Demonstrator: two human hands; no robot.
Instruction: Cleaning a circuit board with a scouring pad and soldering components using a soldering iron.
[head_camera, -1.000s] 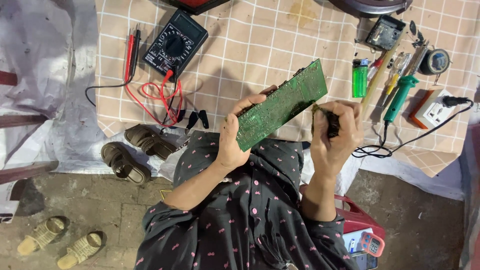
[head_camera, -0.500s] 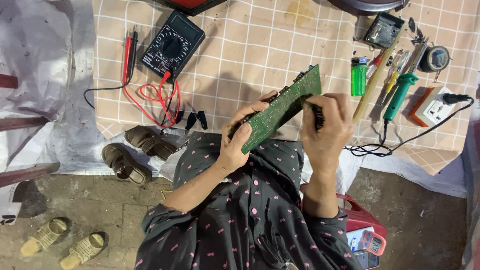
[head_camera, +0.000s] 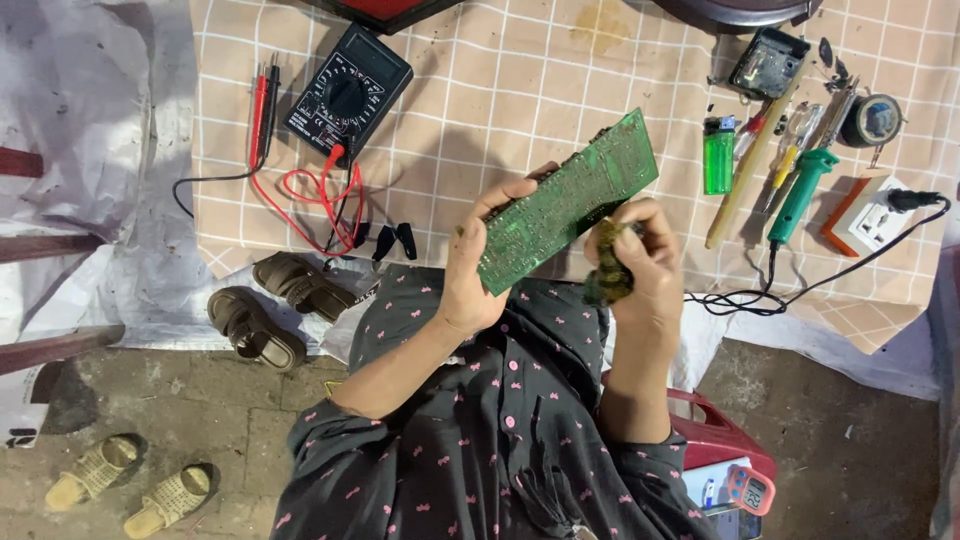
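A green circuit board (head_camera: 570, 200) is held tilted above my lap, solder side up. My left hand (head_camera: 478, 270) grips its lower left end, fingers wrapped round the edge. My right hand (head_camera: 640, 262) is closed round a small dark, greenish wad or brush (head_camera: 610, 268) pressed against the board's lower edge. Both hands are over the front edge of a checked beige cloth (head_camera: 520, 70) spread on the floor.
On the cloth: a black multimeter (head_camera: 348, 92) with red and black leads (head_camera: 262, 115), a green lighter (head_camera: 717, 155), a wooden stick, screwdrivers, a green-handled soldering iron (head_camera: 797, 195), a solder reel (head_camera: 872, 118), a white socket (head_camera: 872, 218). Sandals (head_camera: 270, 305) lie left; a red stool (head_camera: 725, 440) stands right.
The board has tipped and shifted slightly left and down. My right hand has moved from the board's right end to under its lower edge, with the wad against it.
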